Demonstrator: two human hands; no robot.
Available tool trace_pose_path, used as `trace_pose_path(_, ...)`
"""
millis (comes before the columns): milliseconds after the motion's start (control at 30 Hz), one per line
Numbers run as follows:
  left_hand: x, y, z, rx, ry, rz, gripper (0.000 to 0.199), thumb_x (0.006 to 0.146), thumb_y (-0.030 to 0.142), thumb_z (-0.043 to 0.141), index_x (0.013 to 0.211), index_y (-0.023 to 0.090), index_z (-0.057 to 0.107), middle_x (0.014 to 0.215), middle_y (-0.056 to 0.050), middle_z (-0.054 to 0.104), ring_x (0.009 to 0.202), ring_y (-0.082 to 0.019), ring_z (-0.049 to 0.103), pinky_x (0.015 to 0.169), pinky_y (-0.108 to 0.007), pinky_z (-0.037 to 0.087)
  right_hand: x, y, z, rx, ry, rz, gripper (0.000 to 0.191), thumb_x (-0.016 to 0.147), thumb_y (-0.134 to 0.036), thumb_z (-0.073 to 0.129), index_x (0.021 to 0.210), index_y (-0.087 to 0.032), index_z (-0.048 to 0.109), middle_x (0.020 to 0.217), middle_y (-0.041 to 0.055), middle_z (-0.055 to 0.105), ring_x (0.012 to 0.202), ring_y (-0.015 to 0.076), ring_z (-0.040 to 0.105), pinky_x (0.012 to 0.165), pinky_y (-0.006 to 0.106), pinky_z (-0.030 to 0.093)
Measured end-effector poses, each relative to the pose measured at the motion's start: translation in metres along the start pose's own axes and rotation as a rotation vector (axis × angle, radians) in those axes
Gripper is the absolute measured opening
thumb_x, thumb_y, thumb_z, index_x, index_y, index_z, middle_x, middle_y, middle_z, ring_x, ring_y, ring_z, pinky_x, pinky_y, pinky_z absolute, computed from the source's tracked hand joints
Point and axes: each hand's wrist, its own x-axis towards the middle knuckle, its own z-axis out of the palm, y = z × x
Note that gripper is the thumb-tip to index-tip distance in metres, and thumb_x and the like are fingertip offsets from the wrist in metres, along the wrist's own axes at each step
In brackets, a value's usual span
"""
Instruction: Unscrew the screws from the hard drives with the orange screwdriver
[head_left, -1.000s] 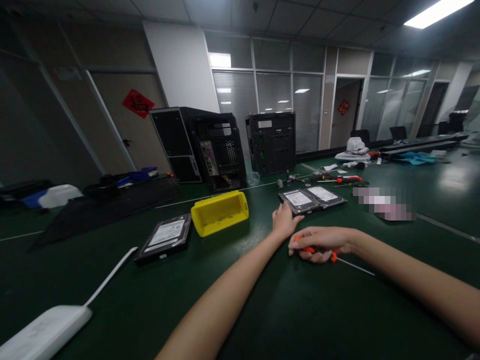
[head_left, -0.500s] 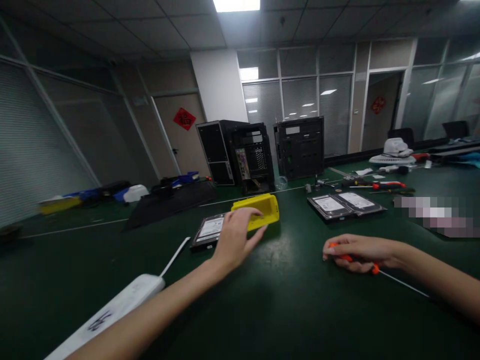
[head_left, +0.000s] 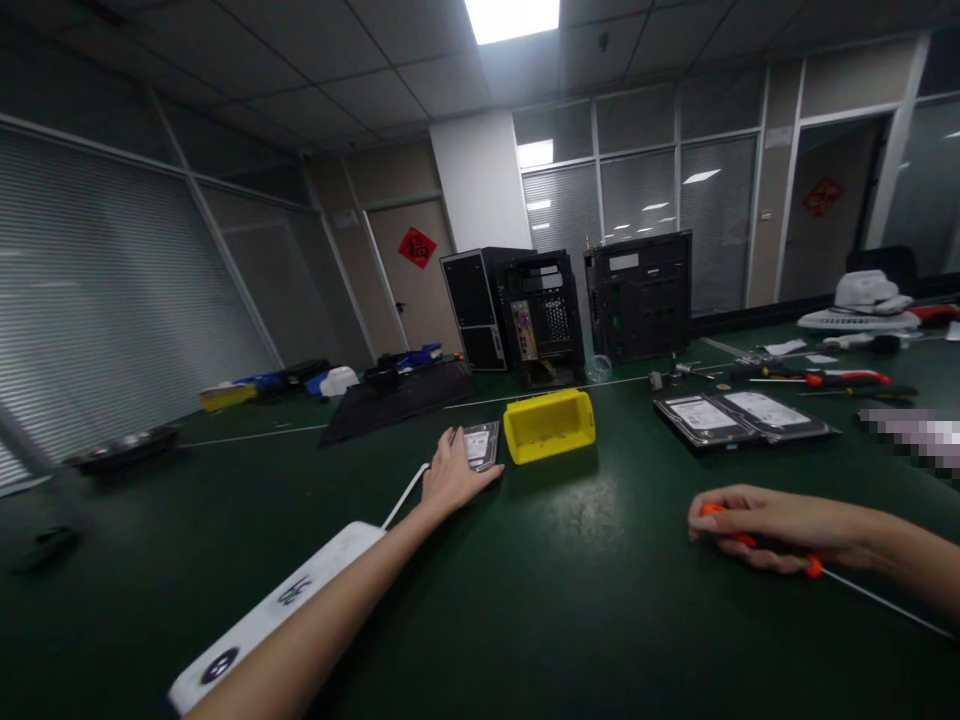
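My left hand (head_left: 452,478) is over a hard drive (head_left: 480,446), its thumb and fingers spread across the drive and hiding its left part. Just right of that drive stands a yellow bin (head_left: 550,427) with small bits inside, apart from my hand. My right hand (head_left: 780,528) is closed around the orange handle of a screwdriver (head_left: 885,600), whose thin shaft points to the lower right. Two more hard drives (head_left: 742,418) lie side by side beyond my right hand.
A white power strip (head_left: 330,565) lies beside my left forearm. Computer cases (head_left: 637,300) stand at the back. Pliers and screwdrivers (head_left: 847,380) lie at the right, near a white device (head_left: 862,305). A black mat (head_left: 401,400) is at the back left.
My left hand has let go of the yellow bin and moved left onto the hard drive. The view has turned left. My right hand still holds the screwdriver.
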Motion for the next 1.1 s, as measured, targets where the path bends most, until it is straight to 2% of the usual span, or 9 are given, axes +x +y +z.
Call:
trace_pose_path(233, -0.003, 0.004, -0.005, 0.083, -0.111, -0.051, 0.085, 0.07, 0.062, 0.043, 0.139, 0.015, 0.028, 0.148, -0.017, 0.02, 0.125, -0.042, 0.033, 0.095, -0.053, 0.031, -0.001, -0.001, 0.002, -0.012, 0.023, -0.01, 0.031, 0.083, -0.044, 0.052, 0.1, -0.018, 0.052, 0.066, -0.0054, 0.042, 0.046, 0.0009, 0.035, 0.037, 0.012, 0.022)
trace_pose_path(367, -0.001, -0.004, -0.005, 0.104, -0.175, -0.019, 0.086, 0.072, 0.066, 0.037, 0.142, 0.016, 0.025, 0.148, -0.016, 0.022, 0.126, -0.043, 0.031, 0.096, -0.054, 0.03, 0.0, -0.002, 0.005, -0.024, 0.041, -0.006, 0.031, 0.082, -0.044, 0.054, 0.097, -0.018, 0.051, 0.065, -0.0056, 0.042, 0.044, 0.0004, 0.035, 0.036, 0.012, 0.022)
trace_pose_path(500, -0.01, -0.006, -0.01, 0.138, -0.203, 0.001, 0.088, 0.073, 0.068, 0.034, 0.143, 0.016, 0.022, 0.149, -0.013, 0.019, 0.128, -0.043, 0.029, 0.097, -0.055, 0.03, 0.002, 0.0, 0.004, -0.037, 0.031, -0.025, 0.031, 0.081, -0.045, 0.054, 0.096, -0.018, 0.051, 0.064, -0.0058, 0.042, 0.043, 0.0005, 0.034, 0.035, 0.012, 0.02)
trace_pose_path(600, -0.028, -0.001, -0.017, 0.182, -0.202, -0.014, 0.087, 0.074, 0.066, 0.033, 0.143, 0.015, 0.022, 0.15, -0.012, 0.018, 0.13, -0.042, 0.025, 0.098, -0.055, 0.029, 0.001, -0.001, 0.004, -0.048, 0.022, -0.021, 0.033, 0.081, -0.047, 0.054, 0.096, -0.018, 0.052, 0.065, -0.0056, 0.042, 0.045, 0.0009, 0.036, 0.036, 0.012, 0.023)
trace_pose_path(700, -0.058, 0.002, -0.028, 0.198, -0.203, -0.011, 0.087, 0.074, 0.066, 0.032, 0.144, 0.015, 0.021, 0.15, -0.01, 0.016, 0.129, -0.04, 0.028, 0.098, -0.054, 0.031, 0.0, -0.003, 0.005, -0.068, 0.023, -0.008, 0.034, 0.08, -0.048, 0.055, 0.096, -0.019, 0.052, 0.064, -0.0056, 0.043, 0.044, 0.0014, 0.036, 0.036, 0.013, 0.024)
trace_pose_path(833, -0.118, -0.002, -0.043, 0.153, -0.231, 0.043, 0.087, 0.073, 0.069, 0.036, 0.144, 0.022, 0.018, 0.151, -0.003, 0.015, 0.133, -0.036, 0.024, 0.102, -0.052, 0.029, 0.0, -0.002, 0.006, -0.057, 0.027, -0.008, 0.034, 0.079, -0.047, 0.056, 0.098, -0.019, 0.052, 0.064, -0.0056, 0.044, 0.044, 0.0016, 0.036, 0.037, 0.013, 0.025)
trace_pose_path(933, -0.156, -0.01, -0.056, 0.063, -0.28, 0.07, 0.079, 0.075, 0.067, 0.039, 0.143, 0.034, 0.014, 0.15, 0.007, 0.014, 0.135, -0.029, 0.023, 0.108, -0.047, 0.026, 0.0, 0.0, 0.005, -0.048, 0.022, -0.007, 0.033, 0.08, -0.046, 0.055, 0.098, -0.018, 0.053, 0.066, -0.0053, 0.043, 0.045, 0.0013, 0.037, 0.037, 0.013, 0.025)
trace_pose_path(1000, -0.165, -0.017, -0.065, 0.002, -0.361, 0.097, 0.091, 0.07, 0.069, 0.048, 0.143, 0.036, 0.005, 0.15, 0.007, 0.008, 0.136, -0.029, 0.02, 0.108, -0.046, 0.024, 0.0, 0.001, 0.005, -0.046, 0.018, -0.013, 0.032, 0.081, -0.046, 0.054, 0.098, -0.019, 0.053, 0.065, -0.0053, 0.043, 0.045, 0.0014, 0.037, 0.037, 0.013, 0.024)
trace_pose_path(1100, -0.15, -0.026, -0.077, -0.043, -0.423, 0.122, 0.119, 0.056, 0.069, 0.063, 0.142, 0.031, -0.011, 0.151, 0.0, -0.003, 0.137, -0.033, 0.013, 0.107, -0.05, 0.023, -0.001, 0.002, 0.006, -0.042, 0.025, -0.016, 0.032, 0.081, -0.046, 0.054, 0.098, -0.019, 0.053, 0.065, -0.0054, 0.043, 0.045, 0.0016, 0.036, 0.036, 0.013, 0.024)
